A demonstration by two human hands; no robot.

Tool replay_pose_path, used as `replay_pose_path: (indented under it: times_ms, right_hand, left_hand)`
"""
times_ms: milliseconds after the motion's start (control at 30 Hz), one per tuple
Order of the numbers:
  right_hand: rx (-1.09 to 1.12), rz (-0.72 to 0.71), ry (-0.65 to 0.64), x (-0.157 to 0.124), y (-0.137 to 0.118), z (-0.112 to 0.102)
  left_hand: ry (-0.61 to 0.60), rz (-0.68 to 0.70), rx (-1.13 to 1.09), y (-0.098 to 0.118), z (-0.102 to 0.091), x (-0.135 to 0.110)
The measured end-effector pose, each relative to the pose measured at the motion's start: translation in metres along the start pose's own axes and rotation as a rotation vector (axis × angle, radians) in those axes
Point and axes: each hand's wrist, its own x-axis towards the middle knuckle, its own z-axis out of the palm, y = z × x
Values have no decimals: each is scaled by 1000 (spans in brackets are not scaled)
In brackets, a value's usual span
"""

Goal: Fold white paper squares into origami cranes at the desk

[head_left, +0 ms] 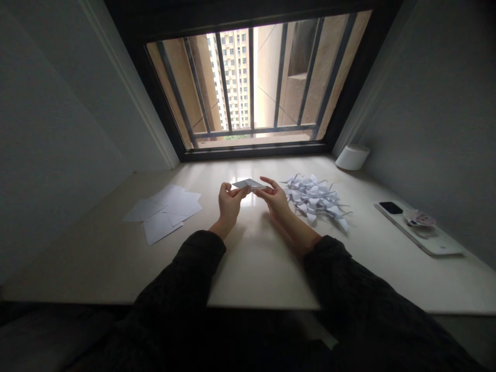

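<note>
Between my two hands I hold a small piece of folded paper (248, 183), raised above the white sill. My left hand (231, 202) pinches its left and lower edge with thumb and fingers. My right hand (276, 197) grips the right end, thumb below and the index finger lifted a little off the paper. Several folded paper cranes (315, 196) lie in a heap just right of my right hand. Off to the left, several flat white paper sheets (166, 209) overlap in a loose spread.
A phone (418, 230) with a round grip on its back lies on the sill (256, 279) at the right. A white cup-like object (352, 157) stands in the far right corner. A barred window (251, 88) closes off the back, with walls on both sides.
</note>
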Motion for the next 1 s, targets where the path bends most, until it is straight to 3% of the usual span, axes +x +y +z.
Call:
replay_pose_path:
  times_ms: [233,733,1000]
  right_hand:
    - [0,8,24,4,5,-3]
    - [15,105,-139,4,-8,-7]
    - [-44,20,-217,2,-8,-9]
  left_hand:
    - [-49,-37,1,1,-1,2]
    - [13,-134,-3,3,-9,10]
    - [27,-101,44,0,-14,14]
